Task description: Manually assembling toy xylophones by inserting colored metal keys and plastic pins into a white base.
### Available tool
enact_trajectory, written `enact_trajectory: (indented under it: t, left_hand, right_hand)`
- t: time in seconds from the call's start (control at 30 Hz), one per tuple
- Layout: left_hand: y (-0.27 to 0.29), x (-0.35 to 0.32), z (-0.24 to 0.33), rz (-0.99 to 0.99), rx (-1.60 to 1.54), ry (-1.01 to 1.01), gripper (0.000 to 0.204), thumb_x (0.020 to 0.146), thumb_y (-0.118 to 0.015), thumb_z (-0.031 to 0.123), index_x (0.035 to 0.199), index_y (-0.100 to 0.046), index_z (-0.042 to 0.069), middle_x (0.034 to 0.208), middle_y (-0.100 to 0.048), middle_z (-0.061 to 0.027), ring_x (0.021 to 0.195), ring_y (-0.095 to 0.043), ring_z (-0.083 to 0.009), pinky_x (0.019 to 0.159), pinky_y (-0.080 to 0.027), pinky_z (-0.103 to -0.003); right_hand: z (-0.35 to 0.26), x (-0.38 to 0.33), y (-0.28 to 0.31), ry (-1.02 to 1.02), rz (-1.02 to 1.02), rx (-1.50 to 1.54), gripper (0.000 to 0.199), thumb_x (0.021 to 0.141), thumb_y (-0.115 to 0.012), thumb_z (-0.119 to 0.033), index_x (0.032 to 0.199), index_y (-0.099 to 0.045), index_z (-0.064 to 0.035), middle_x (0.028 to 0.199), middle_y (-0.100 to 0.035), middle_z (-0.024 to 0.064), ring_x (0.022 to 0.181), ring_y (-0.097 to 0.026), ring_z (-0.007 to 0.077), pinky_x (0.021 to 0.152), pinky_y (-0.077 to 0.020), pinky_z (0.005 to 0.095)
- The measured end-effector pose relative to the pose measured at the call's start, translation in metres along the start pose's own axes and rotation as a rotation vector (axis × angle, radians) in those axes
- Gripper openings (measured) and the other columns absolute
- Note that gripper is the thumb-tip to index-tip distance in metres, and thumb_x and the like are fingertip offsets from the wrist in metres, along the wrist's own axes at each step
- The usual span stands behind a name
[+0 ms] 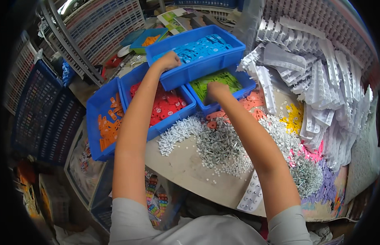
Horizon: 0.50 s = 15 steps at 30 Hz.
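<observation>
The left hand [168, 61] rests on the near wall of the upper blue bin [198, 67], which holds light-blue tags [202, 47] and sits stacked across two lower bins. Its fingers curl over the rim in a closed grip on that wall. The right hand [216, 90] sits at 3 o'clock from the left, at the rim of the bin of green tags [216, 79]; its fingers are bunched narrow, but whether they pinch a tag cannot be told.

At 7 o'clock from the upper bin lie a bin of red tags [165, 104] and, further out, a bin of orange tags [109, 124].

Progress, as a judgement: four colours are already binned. Much remains loose on the counter [186, 167] (red-orange, yellow and pink tags at 4 o'clock from the right hand), together with a heap of metal screws [218, 145] and stacked white plastic strips [316, 81].
</observation>
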<state>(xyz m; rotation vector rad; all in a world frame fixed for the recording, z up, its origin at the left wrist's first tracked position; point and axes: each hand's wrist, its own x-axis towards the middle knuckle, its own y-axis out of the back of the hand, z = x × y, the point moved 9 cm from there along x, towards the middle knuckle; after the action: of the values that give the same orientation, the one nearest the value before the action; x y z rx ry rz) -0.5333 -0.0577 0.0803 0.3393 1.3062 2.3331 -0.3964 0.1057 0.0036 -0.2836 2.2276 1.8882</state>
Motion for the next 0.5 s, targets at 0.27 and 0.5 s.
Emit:
enact_trajectory:
  t: [0.27, 0.5]
  left_hand:
    - [0.030, -0.005, -0.002, 0.331, -0.399, 0.025, 0.015, 0.081, -0.073, 0.014, 0.086, -0.073, 0.000, 0.083, -0.072, -0.0096, 0.070, -0.069, -0.0194, 0.064, -0.053, -0.031]
    - [0.043, -0.029, 0.010, 0.388, -0.707, 0.060, 0.012, 0.090, -0.066, 0.015, 0.093, -0.062, 0.004, 0.088, -0.071, -0.0090, 0.067, -0.072, -0.0182, 0.051, -0.047, -0.027]
  right_hand:
    - [0.022, 0.019, -0.002, -0.032, 0.255, 0.152, 0.045, 0.079, -0.079, -0.025, 0.114, -0.066, 0.0007, 0.107, -0.073, 0.0208, 0.104, -0.070, 0.0386, 0.088, -0.0561, 0.0492]
    - [0.045, -0.067, 0.042, 0.093, 0.222, 1.245, 0.028, 0.098, -0.064, -0.020, 0.120, -0.057, -0.0048, 0.100, -0.072, 0.0148, 0.082, -0.070, 0.0203, 0.065, -0.0535, 0.0309]
